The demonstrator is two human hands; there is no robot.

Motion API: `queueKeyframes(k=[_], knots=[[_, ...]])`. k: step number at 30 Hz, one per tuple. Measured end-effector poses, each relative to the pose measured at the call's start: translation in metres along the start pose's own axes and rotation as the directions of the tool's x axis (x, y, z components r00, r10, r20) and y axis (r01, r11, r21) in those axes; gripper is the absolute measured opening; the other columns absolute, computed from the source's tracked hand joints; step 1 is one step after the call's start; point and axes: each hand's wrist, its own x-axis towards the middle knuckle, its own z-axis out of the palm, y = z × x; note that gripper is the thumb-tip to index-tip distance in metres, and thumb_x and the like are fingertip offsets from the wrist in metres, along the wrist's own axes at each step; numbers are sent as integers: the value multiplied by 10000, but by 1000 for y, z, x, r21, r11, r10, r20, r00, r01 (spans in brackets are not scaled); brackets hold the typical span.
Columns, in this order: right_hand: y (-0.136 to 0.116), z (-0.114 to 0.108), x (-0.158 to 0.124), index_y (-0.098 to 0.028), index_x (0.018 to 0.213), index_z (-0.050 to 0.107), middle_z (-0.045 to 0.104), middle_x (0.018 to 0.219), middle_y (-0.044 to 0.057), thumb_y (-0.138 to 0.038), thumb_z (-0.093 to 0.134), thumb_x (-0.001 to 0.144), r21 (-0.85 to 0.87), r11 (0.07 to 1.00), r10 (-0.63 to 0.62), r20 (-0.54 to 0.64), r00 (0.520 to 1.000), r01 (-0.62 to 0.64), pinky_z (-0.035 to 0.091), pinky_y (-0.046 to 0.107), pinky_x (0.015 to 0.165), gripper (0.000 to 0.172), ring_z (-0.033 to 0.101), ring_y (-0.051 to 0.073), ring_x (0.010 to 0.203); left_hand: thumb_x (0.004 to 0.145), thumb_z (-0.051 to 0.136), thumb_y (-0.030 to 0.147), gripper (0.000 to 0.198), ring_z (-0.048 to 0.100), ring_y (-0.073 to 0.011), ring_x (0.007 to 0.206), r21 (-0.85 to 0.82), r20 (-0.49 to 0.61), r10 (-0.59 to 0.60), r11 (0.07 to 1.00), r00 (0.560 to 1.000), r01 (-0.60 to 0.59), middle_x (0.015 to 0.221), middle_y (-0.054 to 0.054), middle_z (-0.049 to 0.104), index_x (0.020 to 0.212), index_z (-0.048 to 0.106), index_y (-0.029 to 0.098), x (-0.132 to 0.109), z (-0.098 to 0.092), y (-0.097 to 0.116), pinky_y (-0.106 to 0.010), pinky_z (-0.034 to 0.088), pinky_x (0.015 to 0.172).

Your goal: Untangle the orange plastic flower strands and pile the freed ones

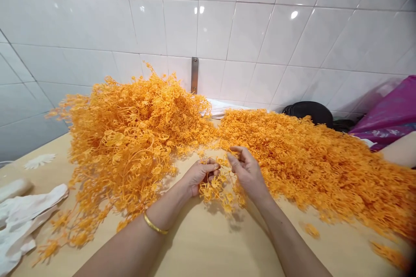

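Observation:
A small sprig of orange plastic-looking flowers (214, 186) hangs from my left hand (201, 175), whose thumb and fingers pinch its stem. Just to the right is my right hand (248, 173), fingers curled and the thumb close to the index fingertip. Whatever lies between those fingertips is too small to make out. Both hands are low over the tabletop, between a tall heap of tangled orange flower sprigs (130, 134) on the left and a wide pile of loose orange flower pieces (312, 164) on the right.
White cloth gloves (29, 212) lie at the left table edge near a white flower-shaped piece (39, 161). Behind the right pile are a black rounded object (308, 111) and a purple fabric (383, 108). A tiled wall (214, 30) with a metal bracket (194, 75) bounds the back.

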Motion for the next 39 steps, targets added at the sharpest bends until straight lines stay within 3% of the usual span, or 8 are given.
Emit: queueKeyframes(k=[4,13,17,20,26,31,35,39], knots=[[-3,9,-6,-189,830,537,456,581,-37,-319,468,746,-135,986,-83,114,990,98,302,212,477,170,398,88,511,595,615,206,156,370,-23,342,115,11,28,993,1000,-29,456,38,478,639,480,140,-2,0,0,-141,228,347],[-6,16,-3,-193,638,400,420,491,-59,-355,419,786,70,997,9,-294,956,12,337,211,488,220,392,74,453,623,618,220,167,329,-14,332,-9,196,54,999,979,-53,456,51,441,619,471,140,-5,9,9,-140,249,341],[0,-15,14,-207,655,355,392,476,-83,-392,444,746,402,916,226,-550,804,18,388,222,478,225,413,70,419,599,630,175,155,369,-25,346,-84,228,29,996,973,-10,446,48,433,619,481,136,-10,5,14,-141,281,348],[9,-39,23,-202,655,356,442,516,-73,-375,507,692,459,888,319,-618,719,0,404,225,470,233,449,69,426,591,625,142,138,449,-42,409,-214,87,57,976,995,-38,510,34,492,671,512,134,-9,-1,17,-152,358,406],[3,-28,13,-204,887,508,510,587,-42,-326,528,689,221,975,118,-506,855,-4,387,212,512,234,471,72,485,618,613,146,126,530,-59,556,-153,-43,143,977,989,-148,635,-22,581,728,559,112,3,-8,11,-132,352,422],[-16,-9,0,-176,828,565,540,662,4,-398,532,688,-53,998,10,-158,987,-19,360,222,517,265,468,106,563,595,635,156,134,518,-57,540,-120,-11,157,980,987,-157,625,-7,566,690,547,123,6,-10,5,-143,368,457],[-17,1,-5,-171,804,582,571,779,24,-377,544,682,-136,989,-43,158,987,65,350,227,547,242,475,120,624,592,643,175,147,480,-46,477,-112,-15,158,981,987,-159,583,18,530,662,521,131,5,-9,2,-149,354,434],[-9,8,-7,-162,590,491,420,529,-41,-344,478,740,-129,990,-54,51,997,61,277,212,483,236,356,82,505,600,637,180,157,437,-35,424,-86,38,143,987,989,-139,515,30,486,611,490,127,4,-4,2,-146,345,417]])
